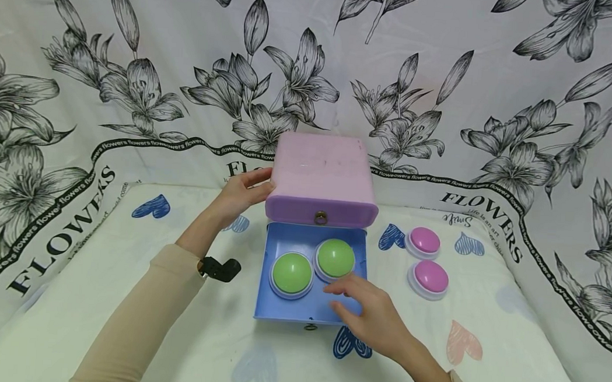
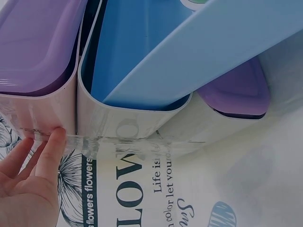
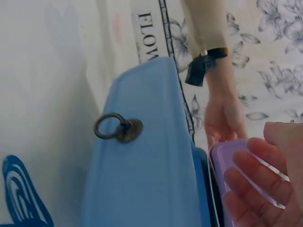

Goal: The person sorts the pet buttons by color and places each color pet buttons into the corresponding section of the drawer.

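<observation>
A small pink chest of drawers stands in the middle, with its purple top drawer closed. Below that, a blue drawer is pulled out. Two green domed push buttons with pale bases sit inside the blue drawer. My left hand touches the chest's left side with its fingertips, fingers extended in the left wrist view. Over the right part of the blue drawer is my right hand, fingers loosely bent and holding nothing, close to the farther green button.
Two pink domed buttons lie on the heart-print cloth right of the chest. Another purple drawer shows below the blue one. A metal ring pull sticks out from the blue drawer's front. Behind hangs a flower-print cloth.
</observation>
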A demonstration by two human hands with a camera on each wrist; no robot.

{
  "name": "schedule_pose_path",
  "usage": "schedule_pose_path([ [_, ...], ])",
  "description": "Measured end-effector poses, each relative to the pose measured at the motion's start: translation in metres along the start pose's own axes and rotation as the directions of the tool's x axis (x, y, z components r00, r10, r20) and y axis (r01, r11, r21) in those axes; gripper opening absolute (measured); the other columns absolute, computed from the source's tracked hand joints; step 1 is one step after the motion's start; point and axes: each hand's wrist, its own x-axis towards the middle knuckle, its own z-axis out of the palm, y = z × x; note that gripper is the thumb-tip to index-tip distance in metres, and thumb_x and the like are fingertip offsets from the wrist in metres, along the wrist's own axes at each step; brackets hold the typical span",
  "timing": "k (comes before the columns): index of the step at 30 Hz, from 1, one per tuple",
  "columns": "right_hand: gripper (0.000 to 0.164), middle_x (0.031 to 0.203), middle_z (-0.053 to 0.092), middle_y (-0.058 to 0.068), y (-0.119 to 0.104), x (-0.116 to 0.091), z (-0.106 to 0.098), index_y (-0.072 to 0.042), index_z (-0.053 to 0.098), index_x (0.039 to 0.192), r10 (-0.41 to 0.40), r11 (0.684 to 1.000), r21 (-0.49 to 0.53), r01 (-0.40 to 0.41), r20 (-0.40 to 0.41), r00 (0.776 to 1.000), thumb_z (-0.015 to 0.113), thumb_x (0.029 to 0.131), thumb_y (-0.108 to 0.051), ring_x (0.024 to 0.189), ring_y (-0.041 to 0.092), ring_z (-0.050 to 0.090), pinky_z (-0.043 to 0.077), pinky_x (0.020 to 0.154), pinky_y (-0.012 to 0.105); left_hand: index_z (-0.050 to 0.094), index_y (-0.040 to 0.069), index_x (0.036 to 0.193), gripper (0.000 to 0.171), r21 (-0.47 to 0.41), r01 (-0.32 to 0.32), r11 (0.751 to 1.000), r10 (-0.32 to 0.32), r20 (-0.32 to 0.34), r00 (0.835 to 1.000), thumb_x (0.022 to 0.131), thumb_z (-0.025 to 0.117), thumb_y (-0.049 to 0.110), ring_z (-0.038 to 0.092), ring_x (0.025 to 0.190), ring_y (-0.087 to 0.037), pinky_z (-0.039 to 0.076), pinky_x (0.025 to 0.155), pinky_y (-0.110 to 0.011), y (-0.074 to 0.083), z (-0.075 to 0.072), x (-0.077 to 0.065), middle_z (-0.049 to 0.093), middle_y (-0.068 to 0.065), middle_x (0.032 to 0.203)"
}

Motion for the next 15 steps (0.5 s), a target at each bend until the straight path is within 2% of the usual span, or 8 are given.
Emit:
schedule_pose_path([
  [3, 0.028, 0.099, 0.065, -0.007, -0.001, -0.009, 0.004, -0.019, 0.064, 0.104, -0.040, 0.998, 0.044, 0.040, -0.009, 0.999, 0.068, 0.080, -0.005, 0.088, 0.003, 0.060, 0.055, 0.074, 0.021, 0.036, 0.010, 0.142, 0.061, 0.000, -0.003, 1.000, 0.003, -0.001, 1.000, 0.090, 0.061, 0.029, 0.045, 0.126, -0.023, 0.047, 0.095, -0.024, 0.000, 0.000, 0.000, 0.035, -0.007, 0.146],
  [7, 0.024, 0.093, 0.065, -0.004, -0.003, -0.021, 0.011, -0.016, 0.063, 0.102, -0.083, 0.990, 0.111, 0.083, -0.007, 0.997, 0.067, 0.081, -0.003, 0.076, 0.000, 0.059, 0.051, 0.064, 0.011, 0.036, 0.010, 0.142, 0.062, 0.009, -0.004, 1.000, 0.004, -0.005, 1.000, 0.089, 0.061, 0.030, 0.046, 0.125, -0.023, 0.046, 0.096, -0.024, -0.001, 0.000, 0.000, 0.035, -0.007, 0.146],
  [10, 0.022, 0.088, 0.064, -0.007, -0.005, -0.031, 0.017, -0.017, 0.063, 0.102, -0.082, 0.986, 0.149, 0.080, 0.008, 0.997, 0.066, 0.084, -0.006, 0.071, -0.002, 0.057, 0.048, 0.059, 0.006, 0.036, 0.010, 0.142, 0.062, 0.015, -0.005, 1.000, 0.005, -0.006, 1.000, 0.089, 0.061, 0.031, 0.046, 0.125, -0.022, 0.047, 0.096, -0.025, -0.001, 0.000, 0.000, 0.036, -0.007, 0.145],
  [15, 0.020, 0.085, 0.064, -0.007, -0.006, -0.046, 0.032, -0.019, 0.062, 0.105, -0.063, 0.977, 0.206, 0.051, 0.049, 0.997, 0.063, 0.087, -0.010, 0.072, -0.002, 0.057, 0.047, 0.057, 0.006, 0.036, 0.010, 0.142, 0.061, 0.010, -0.005, 1.000, 0.005, -0.007, 1.000, 0.089, 0.061, 0.030, 0.046, 0.125, -0.022, 0.047, 0.096, -0.025, -0.001, 0.000, 0.000, 0.035, -0.007, 0.145],
])
